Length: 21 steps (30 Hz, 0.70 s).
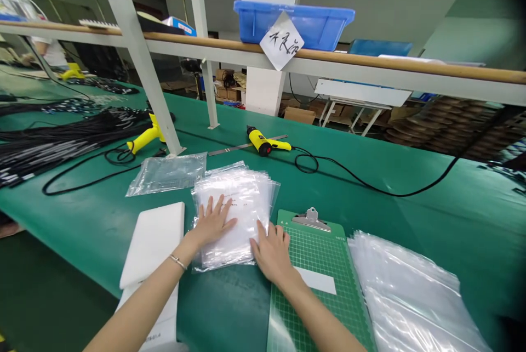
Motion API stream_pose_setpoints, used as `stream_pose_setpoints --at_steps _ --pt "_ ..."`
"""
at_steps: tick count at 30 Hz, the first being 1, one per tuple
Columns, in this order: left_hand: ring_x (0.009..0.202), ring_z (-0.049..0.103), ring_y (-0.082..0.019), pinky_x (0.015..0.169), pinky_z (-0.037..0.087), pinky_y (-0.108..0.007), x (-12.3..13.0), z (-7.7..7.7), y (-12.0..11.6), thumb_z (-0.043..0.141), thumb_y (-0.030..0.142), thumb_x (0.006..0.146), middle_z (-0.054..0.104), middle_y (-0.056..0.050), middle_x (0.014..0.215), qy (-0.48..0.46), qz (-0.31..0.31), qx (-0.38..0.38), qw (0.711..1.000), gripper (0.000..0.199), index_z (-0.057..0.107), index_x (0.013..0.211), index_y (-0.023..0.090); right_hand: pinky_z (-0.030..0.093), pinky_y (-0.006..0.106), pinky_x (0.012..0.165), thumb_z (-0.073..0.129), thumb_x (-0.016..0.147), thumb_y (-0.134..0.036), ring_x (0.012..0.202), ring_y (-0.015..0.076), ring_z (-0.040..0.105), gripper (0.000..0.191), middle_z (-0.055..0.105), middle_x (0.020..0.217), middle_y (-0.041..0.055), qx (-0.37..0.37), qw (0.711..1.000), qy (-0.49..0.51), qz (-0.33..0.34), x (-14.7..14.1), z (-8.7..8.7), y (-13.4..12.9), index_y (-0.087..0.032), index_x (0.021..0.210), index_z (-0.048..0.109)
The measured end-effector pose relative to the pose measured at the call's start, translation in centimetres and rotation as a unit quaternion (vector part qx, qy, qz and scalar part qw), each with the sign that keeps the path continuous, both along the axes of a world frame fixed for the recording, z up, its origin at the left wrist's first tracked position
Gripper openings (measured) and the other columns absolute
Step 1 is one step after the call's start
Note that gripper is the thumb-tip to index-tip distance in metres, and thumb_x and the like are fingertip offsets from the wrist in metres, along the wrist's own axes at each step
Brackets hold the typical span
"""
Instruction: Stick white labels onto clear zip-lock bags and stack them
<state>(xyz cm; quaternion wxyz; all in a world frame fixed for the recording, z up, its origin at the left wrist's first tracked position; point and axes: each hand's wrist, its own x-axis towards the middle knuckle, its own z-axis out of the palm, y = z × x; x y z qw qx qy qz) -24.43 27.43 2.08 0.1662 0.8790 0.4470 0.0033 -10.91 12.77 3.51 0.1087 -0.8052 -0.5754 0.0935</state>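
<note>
The left hand (212, 221) and right hand (270, 253) half-hide stacked plastic bags (246, 198), print illegible.

Factory workshop, cable-assembly and packing floor. It is identified by a long green-topped workbench (370, 220), on which are laid bundled black cables (61, 143), a yellow corded heat gun (259, 141) and stacked clear plastic bags (246, 198). A blue plastic bin (293, 26) is set on an overhead rail; brown cardboard boxes (298, 115) are stored behind.

Stacked clear plastic bags (246, 204)
</note>
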Motion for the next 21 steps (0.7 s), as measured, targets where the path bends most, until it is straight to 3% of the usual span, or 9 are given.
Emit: stream_pose_setpoints --at_steps 4,7,10,12,15,17,19,21 --pt "0.141 0.004 -0.037 0.11 0.011 -0.066 0.1 -0.7 0.5 0.031 0.07 0.075 0.012 -0.001 0.152 -0.031 -0.004 -0.021 0.999 0.075 0.021 0.14 0.034 0.036 0.049 0.089 0.044 0.09 -0.038 0.109 0.0366 0.046 0.053 0.047 0.129 0.0219 0.007 1.0 0.016 0.013 -1.9 0.0 -0.5 -0.016 0.138 0.041" --pt "0.141 0.013 -0.035 0.112 0.013 -0.063 0.1 0.4 0.9 0.047 0.066 0.071 0.024 -0.001 0.149 -0.091 0.016 -0.022 0.996 0.069 0.038 0.133 0.036 0.034 0.052 0.091 0.042 0.09 -0.036 0.116 0.0381 0.041 0.055 0.041 0.135 0.0224 -0.003 1.0 0.031 -0.002 -1.2 0.2 -1.7 -0.015 0.141 0.036" --pt "0.142 0.013 -0.029 0.116 0.011 -0.056 -2.7 1.8 -0.1 0.046 0.057 0.078 0.027 -0.003 0.148 -0.185 0.118 0.019 0.976 0.058 0.043 0.13 0.033 0.03 0.055 0.097 0.035 0.092 -0.037 0.127 0.0378 0.03 0.056 0.025 0.146 0.0196 -0.013 0.998 0.06 0.0 0.7 0.2 -4.6 -0.016 0.144 0.028" --pt "0.141 0.016 -0.023 0.118 0.017 -0.049 -6.6 2.1 -2.0 0.038 0.051 0.083 0.026 -0.006 0.147 -0.248 0.234 0.061 0.938 0.054 0.036 0.133 0.03 0.03 0.049 0.102 0.031 0.093 -0.042 0.132 0.0309 0.027 0.055 0.024 0.148 0.0125 0.016 0.987 0.159 0.029 2.1 0.1 -7.2 -0.022 0.144 0.026" --pt "0.137 0.023 -0.022 0.118 0.02 -0.048 -12.9 0.9 -7.0 0.032 0.047 0.085 0.029 -0.014 0.139 -0.305 0.44 0.092 0.839 0.054 0.03 0.132 0.021 0.048 0.04 0.084 0.036 0.089 -0.053 0.113 0.029 0.05 0.055 0.05 0.13 0.0119 0.014 0.933 0.358 -0.019 2.9 -0.2 -10.4 -0.027 0.137 0.039" --pt "0.125 0.041 -0.024 0.109 0.033 -0.052 -16.0 -0.4 -10.6 0.031 0.048 0.083 0.042 -0.018 0.125 -0.323 0.529 0.037 0.784 0.057 0.027 0.129 0.014 0.05 0.037 0.08 0.042 0.086 -0.054 0.104 0.028 0.057 0.053 0.058 0.119 0.0128 0.017 0.892 0.451 -0.027 1.8 -0.6 -11.1 -0.024 0.128 0.051" --pt "0.097 0.059 -0.021 0.088 0.052 -0.046 -17.5 -1.2 -13.6 0.042 0.051 0.078 0.058 -0.013 0.098 -0.338 0.536 -0.07 0.771 0.058 0.034 0.12 0.013 0.048 0.037 0.083 0.048 0.084 -0.052 0.098 0.0257 0.06 0.05 0.06 0.117 0.0137 0.018 0.844 0.536 -0.002 -0.8 -1.3 -10.7 -0.02 0.121 0.057" --pt "0.075 0.063 -0.018 0.072 0.056 -0.037 -17.8 -0.7 -15.7 0.056 0.051 0.07 0.063 -0.007 0.081 -0.365 0.507 -0.175 0.761 0.061 0.037 0.116 0.016 0.049 0.038 0.083 0.054 0.079 -0.053 0.092 0.0241 0.062 0.058 0.059 0.12 0.0161 -0.017 0.793 0.608 0.034 -4.3 -1.9 -9.4 -0.015 0.123 0.055"
